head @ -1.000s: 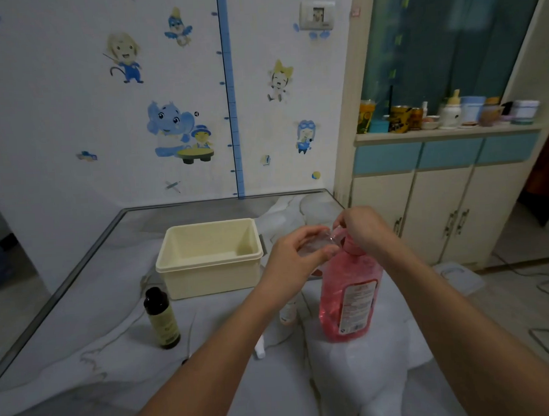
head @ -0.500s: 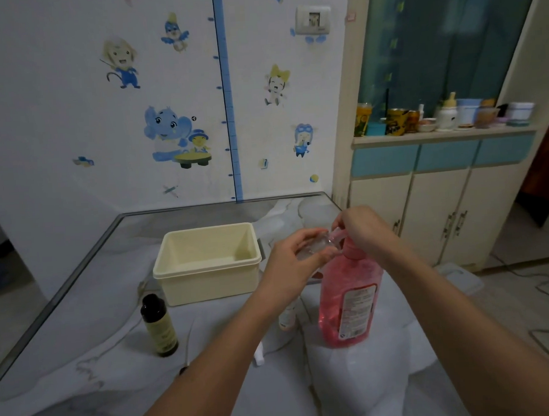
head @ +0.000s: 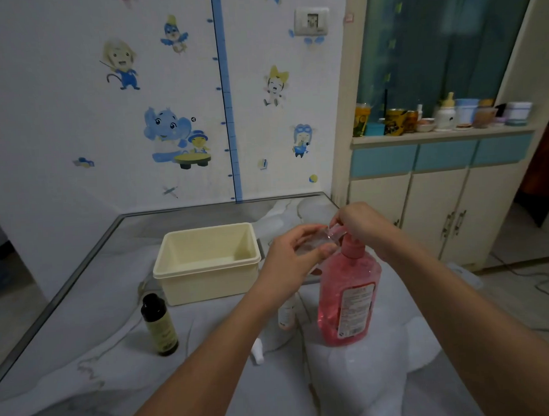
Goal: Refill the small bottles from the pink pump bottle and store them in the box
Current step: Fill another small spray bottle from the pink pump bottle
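Note:
The pink pump bottle (head: 347, 293) stands upright on the table right of centre. My right hand (head: 360, 224) rests on its pump head with fingers curled over it. My left hand (head: 293, 254) grips a small clear bottle (head: 313, 242) held sideways against the pump spout. A cream plastic box (head: 206, 262) sits open and empty to the left. A dark small bottle with a yellowish label (head: 159, 325) stands in front of the box. Another small pale bottle (head: 286, 315) stands partly hidden behind my left forearm. A small white cap or nozzle (head: 258, 352) lies near my forearm.
The table (head: 84, 361) has a grey-white cover and a metal edge along the left. A cabinet (head: 441, 199) with cluttered jars on its shelf stands at the right. A sticker-covered wall is behind the table.
The camera view shifted slightly. Both hands stay at the pump head, the left still holding the clear bottle at the spout.

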